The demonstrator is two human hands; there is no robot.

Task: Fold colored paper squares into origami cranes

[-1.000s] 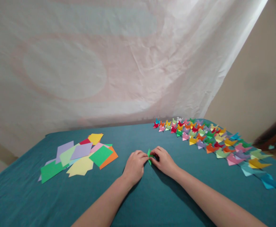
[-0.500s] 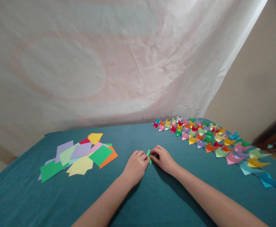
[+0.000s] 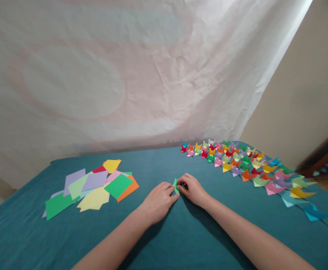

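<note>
Between my two hands, near the middle of the table, is a small folded piece of green paper, narrow and pointed at its far end. My left hand pinches it from the left, its thumb at the lower edge and its fingers along the side. From the right, my right hand grips the same paper with thumb and curled forefinger. The fingers cover part of the folds.
Left of my hands lies a loose pile of coloured paper squares. Rows of folded paper birds stand along the right side of the teal tablecloth. A pale sheet hangs behind the table.
My left hand's thumb has shifted towards me, to the lower end of the green paper, and the hand has turned slightly. The right hand keeps its pinch. The whole view has drifted a little.
</note>
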